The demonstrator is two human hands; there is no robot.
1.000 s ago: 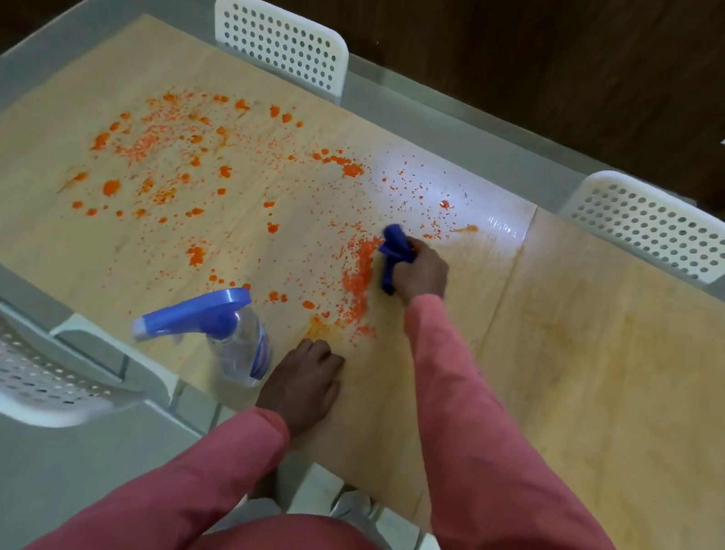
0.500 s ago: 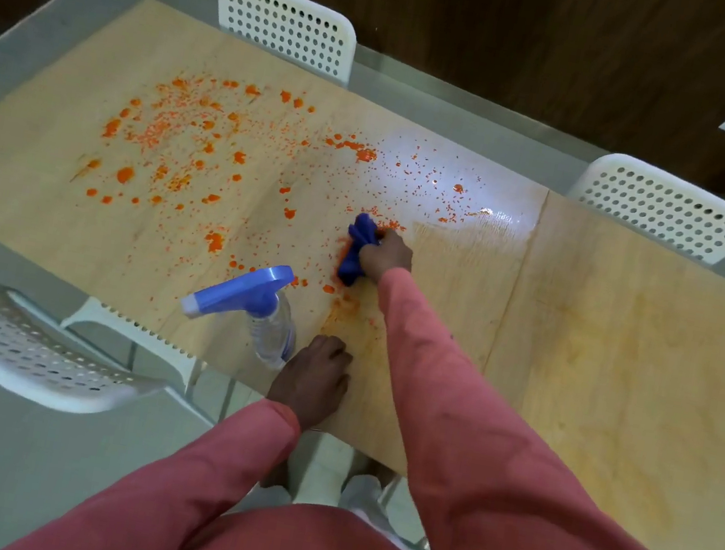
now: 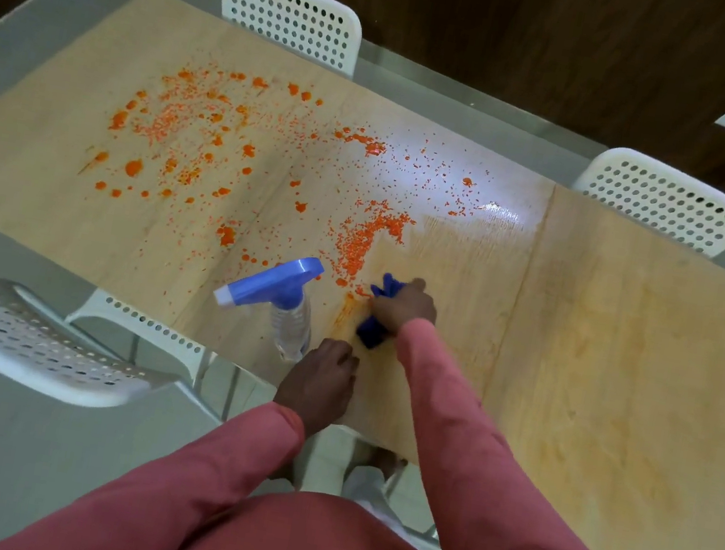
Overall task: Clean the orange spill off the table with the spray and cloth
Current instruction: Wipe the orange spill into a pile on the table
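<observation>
Head view of a wood-grain counter (image 3: pixel 623 366). The right hand (image 3: pixel 404 308) holds a bunched blue cloth (image 3: pixel 371 331) against the counter near its near edge, fingers curled round the fabric; cloth shows at both the far and near sides of the hand. The left hand (image 3: pixel 318 382) rests on the counter's near edge, just near and left of the cloth, its fingers loosely curled and holding nothing, touching or almost touching the base of the spray bottle (image 3: pixel 291 315). The bottle stands just left of the cloth: a clear body topped by a blue trigger head whose nozzle points left; the level of any liquid inside cannot be made out. The orange spill (image 3: pixel 192 136) lies as scattered drops and granules over the left and centre of the counter, with a denser band (image 3: pixel 366 242) just beyond the cloth. Right of that band the surface carries only faint orange smears. White perforated chairs stand at the far side (image 3: pixel 293 18) (image 3: pixel 665 200) and at near left (image 3: pixel 20 332). Both sleeves are pink-red.
</observation>
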